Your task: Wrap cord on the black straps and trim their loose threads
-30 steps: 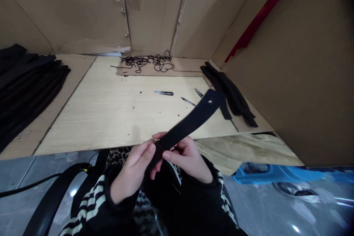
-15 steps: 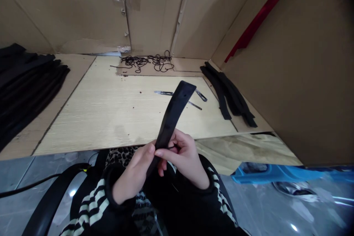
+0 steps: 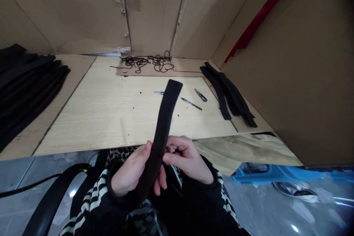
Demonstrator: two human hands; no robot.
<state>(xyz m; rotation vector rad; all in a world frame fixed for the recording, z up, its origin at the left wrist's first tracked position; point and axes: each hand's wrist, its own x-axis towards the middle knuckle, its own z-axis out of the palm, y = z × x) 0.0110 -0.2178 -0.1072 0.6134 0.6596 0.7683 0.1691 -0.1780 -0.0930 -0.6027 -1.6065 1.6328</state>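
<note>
Swinging over from the right, the black strap [image 3: 163, 123] now stands almost straight up, and its top end has moved left. It also sits lower in the left hand [image 3: 129, 175] than before.

Big brown cardboard walls [image 3: 83, 11] stand at the far side and on the right. A pale wooden table [image 3: 105, 114] lies in front of them. On the far left of it sits a big pile of black straps [image 3: 26, 81]. On the right side lies a small bunch of black straps [image 3: 231, 96]. Near the right, low down, is a blue plastic thing [image 3: 276, 173].

The black strap is up in the air over the near edge of the table. The left hand is closed around its lower part, thumb on the left side. The right hand [image 3: 187, 160] pinches its right edge, just beside the left hand.

A tangle of black cords [image 3: 146, 62] lies at the far edge of the table. Two little metal snips [image 3: 200, 94] [image 3: 191, 103] lie right of the strap's top end. One more snip [image 3: 158, 92] peeks out on its left.
</note>
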